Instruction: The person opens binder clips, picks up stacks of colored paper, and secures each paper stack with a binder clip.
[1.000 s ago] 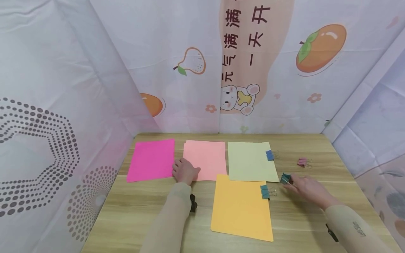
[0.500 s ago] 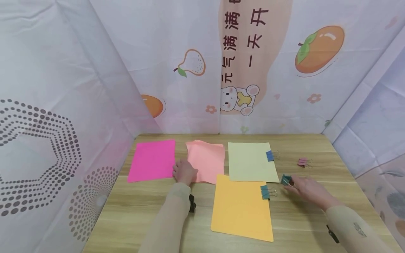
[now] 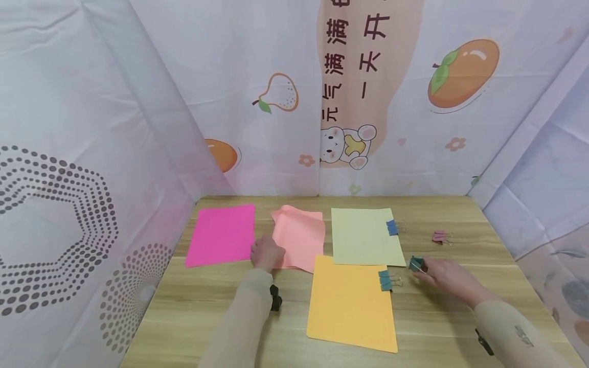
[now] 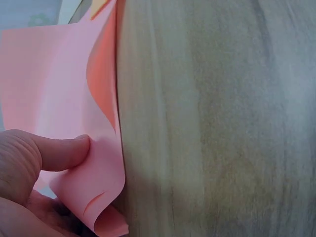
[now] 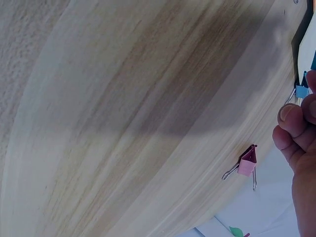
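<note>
My left hand (image 3: 267, 253) pinches the left edge of a salmon-pink sheet of paper (image 3: 301, 232), which bows upward and curls at its upper left corner. In the left wrist view the thumb (image 4: 64, 154) presses on top of the paper while fingers lie beneath. A darker sheet edge shows under the fold. My right hand (image 3: 451, 278) holds a dark teal binder clip (image 3: 416, 264) by its wire handles, just off the lower right corner of the pale green paper (image 3: 365, 235). The right wrist view shows only part of that hand (image 5: 306, 143), and the held clip is barely visible there.
Magenta paper (image 3: 221, 235) lies at the left. Orange paper (image 3: 352, 306) at the front bears a teal binder clip (image 3: 385, 280); a blue binder clip (image 3: 392, 227) grips the green paper. A loose pink binder clip (image 3: 439, 236) lies at right. Fabric walls surround the wooden table (image 3: 193, 317).
The salmon-pink paper lay flat; its left side has lifted and bent inward under my left hand, with its lower edge shifted slightly toward me. My right hand and the teal clip have stayed nearly still.
</note>
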{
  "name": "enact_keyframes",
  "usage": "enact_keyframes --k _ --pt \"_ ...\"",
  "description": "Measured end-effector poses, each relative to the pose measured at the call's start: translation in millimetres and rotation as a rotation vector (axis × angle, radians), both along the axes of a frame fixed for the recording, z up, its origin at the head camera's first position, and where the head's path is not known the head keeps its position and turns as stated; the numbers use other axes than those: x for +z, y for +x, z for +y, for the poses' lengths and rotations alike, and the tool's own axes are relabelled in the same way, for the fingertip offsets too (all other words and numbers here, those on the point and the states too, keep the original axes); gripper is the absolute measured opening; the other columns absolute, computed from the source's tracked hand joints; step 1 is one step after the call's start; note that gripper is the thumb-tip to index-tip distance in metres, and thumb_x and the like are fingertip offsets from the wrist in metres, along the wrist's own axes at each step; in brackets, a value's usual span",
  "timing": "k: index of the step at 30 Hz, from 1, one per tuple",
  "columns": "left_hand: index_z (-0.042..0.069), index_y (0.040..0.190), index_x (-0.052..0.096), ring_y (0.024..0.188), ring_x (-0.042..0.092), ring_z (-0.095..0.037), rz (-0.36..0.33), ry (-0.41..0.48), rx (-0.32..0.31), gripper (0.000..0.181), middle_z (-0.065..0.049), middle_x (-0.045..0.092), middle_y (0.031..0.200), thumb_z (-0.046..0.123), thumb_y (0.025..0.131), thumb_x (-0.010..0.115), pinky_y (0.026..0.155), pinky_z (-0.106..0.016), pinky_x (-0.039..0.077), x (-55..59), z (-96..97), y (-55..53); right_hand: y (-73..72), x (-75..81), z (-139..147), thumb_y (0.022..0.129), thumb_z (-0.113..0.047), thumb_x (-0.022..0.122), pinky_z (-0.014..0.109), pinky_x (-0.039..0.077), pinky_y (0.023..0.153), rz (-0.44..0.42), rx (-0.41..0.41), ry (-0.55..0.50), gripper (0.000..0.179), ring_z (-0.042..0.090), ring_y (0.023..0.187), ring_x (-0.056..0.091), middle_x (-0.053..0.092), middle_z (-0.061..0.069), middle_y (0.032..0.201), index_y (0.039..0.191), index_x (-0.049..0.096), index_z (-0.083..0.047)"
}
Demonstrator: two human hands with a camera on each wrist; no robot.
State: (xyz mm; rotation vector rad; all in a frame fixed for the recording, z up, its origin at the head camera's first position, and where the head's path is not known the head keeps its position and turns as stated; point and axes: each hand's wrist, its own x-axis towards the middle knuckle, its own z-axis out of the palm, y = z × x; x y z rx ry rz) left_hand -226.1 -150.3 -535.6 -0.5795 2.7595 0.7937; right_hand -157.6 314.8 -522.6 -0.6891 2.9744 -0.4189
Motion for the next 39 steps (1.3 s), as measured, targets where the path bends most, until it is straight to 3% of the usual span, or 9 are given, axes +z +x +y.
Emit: enact_keyframes --k 5,9,14,20,24,29,31,37,39 --pt "0.002 0.102 0.063 0.116 0.052 -0.046 -0.042 0.011 -0.026 0.025 -0.024 0.061 0.117 0.013 0.080 0.061 0.099 -0.058 0.044 7.6 -2.9 1.6 0.7 -2.9 0.4 0.096 -0.033 0.072 0.029 0.044 0.056 0.003 0.006 0.005 0.027 0.007 0.061 0.044 0.045 -0.012 0.067 0.089 0.050 -0.018" --pt "0.006 0.086 0.061 0.095 0.057 -0.038 -0.030 0.009 -0.047 0.012 -0.018 0.064 0.101 0.013 0.076 0.059 0.080 -0.047 0.051 9.3 -7.4 3.4 -0.3 -3.5 0.0 0.095 -0.032 0.072 0.029 0.043 0.056 0.012 0.011 0.007 0.028 0.008 0.061 0.043 0.044 -0.011 0.068 0.088 0.049 -0.017" --pt "0.008 0.078 0.056 0.079 0.051 -0.031 -0.007 0.063 -0.047 0.009 -0.013 0.060 0.087 0.014 0.075 0.062 0.062 -0.036 0.043 8.1 -12.9 7.0 -1.8 -3.8 -0.5 0.095 -0.031 0.073 0.028 0.040 0.056 0.020 0.017 0.010 0.029 0.008 0.060 0.041 0.042 -0.011 0.067 0.088 0.048 -0.017" --pt "0.001 0.090 0.059 0.080 0.050 -0.031 0.021 0.147 -0.036 0.019 -0.015 0.059 0.092 0.011 0.074 0.064 0.063 -0.036 0.042 9.1 -17.6 8.8 -1.4 -4.2 -2.0 0.094 -0.030 0.074 0.026 0.039 0.056 0.030 0.026 0.000 0.030 0.007 0.059 0.040 0.041 -0.012 0.066 0.087 0.048 -0.017" --pt "-0.010 0.112 0.055 0.086 0.051 -0.032 0.042 0.214 -0.019 0.043 -0.022 0.060 0.106 0.006 0.073 0.064 0.068 -0.038 0.045 7.8 -19.8 9.7 -2.0 -4.5 -2.4 0.094 -0.030 0.074 0.026 0.039 0.055 0.034 0.030 0.000 0.031 0.006 0.059 0.039 0.040 -0.012 0.066 0.086 0.048 -0.018" --pt "-0.016 0.150 0.021 0.100 0.053 -0.035 0.038 0.251 -0.014 0.087 -0.034 0.051 0.137 0.001 0.077 0.065 0.078 -0.040 0.047 7.9 -20.5 12.3 -3.0 -4.3 -2.5 0.095 -0.032 0.073 0.026 0.039 0.055 0.021 0.020 0.009 0.031 0.006 0.059 0.039 0.040 -0.011 0.066 0.086 0.047 -0.017" --pt "-0.014 0.154 0.011 0.104 0.053 -0.036 0.034 0.257 -0.011 0.094 -0.035 0.046 0.143 0.001 0.079 0.067 0.081 -0.041 0.048 8.8 -20.4 13.5 -3.2 -4.5 -2.8 0.095 -0.033 0.073 0.027 0.039 0.056 0.016 0.016 0.012 0.031 0.007 0.060 0.040 0.040 -0.011 0.066 0.087 0.047 -0.017" --pt "-0.012 0.155 0.016 0.120 0.053 -0.038 0.032 0.287 -0.009 0.096 -0.033 0.041 0.150 0.007 0.082 0.076 0.098 -0.046 0.050 6.6 -21.3 14.1 -2.4 -3.7 -3.8 0.095 -0.034 0.072 0.027 0.039 0.055 0.000 0.007 0.009 0.031 0.007 0.060 0.040 0.041 -0.011 0.067 0.088 0.048 -0.017" --pt "-0.011 0.155 0.015 0.114 0.058 -0.040 0.019 0.310 -0.003 0.099 -0.033 0.041 0.151 0.008 0.082 0.077 0.092 -0.046 0.055 5.8 -21.8 13.5 -2.1 -3.1 -3.9 0.095 -0.034 0.072 0.028 0.040 0.055 -0.006 0.005 0.004 0.029 0.007 0.060 0.041 0.042 -0.011 0.067 0.089 0.049 -0.017"
